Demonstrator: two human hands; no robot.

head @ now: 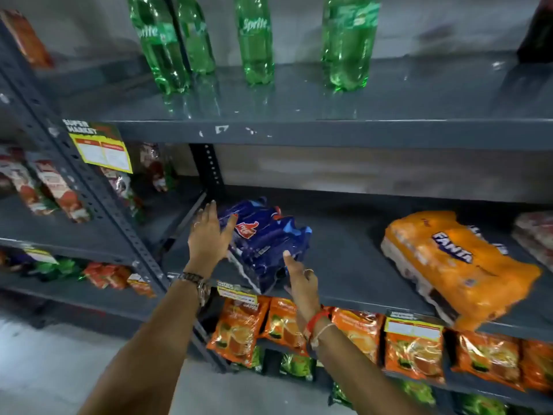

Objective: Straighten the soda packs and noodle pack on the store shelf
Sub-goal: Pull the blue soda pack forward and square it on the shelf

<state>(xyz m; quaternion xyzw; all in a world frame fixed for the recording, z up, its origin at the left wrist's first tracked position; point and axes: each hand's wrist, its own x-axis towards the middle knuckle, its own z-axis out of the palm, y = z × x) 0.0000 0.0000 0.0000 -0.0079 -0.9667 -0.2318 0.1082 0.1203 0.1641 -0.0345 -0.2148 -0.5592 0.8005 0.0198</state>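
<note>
Task judged to be at an early stage. Blue soda pack [264,244], centre of frame on the middle shelf [344,265], lies skewed, its long side running diagonally to the shelf edge and its near corner reaching that edge; not yet squared. Left hand [209,235], centre-left, is spread wide, fingers extended, palm against the pack's left end; thumb lies on the wrapper. Right hand [300,280], lower centre, has its index finger extended and touching the pack's near right side; the other fingers are curled loosely; neither hand closes around the pack, so this reads as a push or pivot rather than a lift. Orange Fanta pack [457,262], right of frame on the same shelf, is also angled, with its near corner hanging past the shelf edge; untouched, well apart from the blue pack. Noodle pack: a row of orange noodle packs [413,351] stands on the shelf below, lower centre to lower right; which one needs straightening cannot be told. Remaining: both soda packs and the noodle pack. Surroundings: green Sprite bottles [256,40] upright on the top shelf, upper centre; yellow price tag [101,148] at upper left; shelf upright [209,169] just behind the blue pack's far left corner, which may limit rotation toward the back.
</note>
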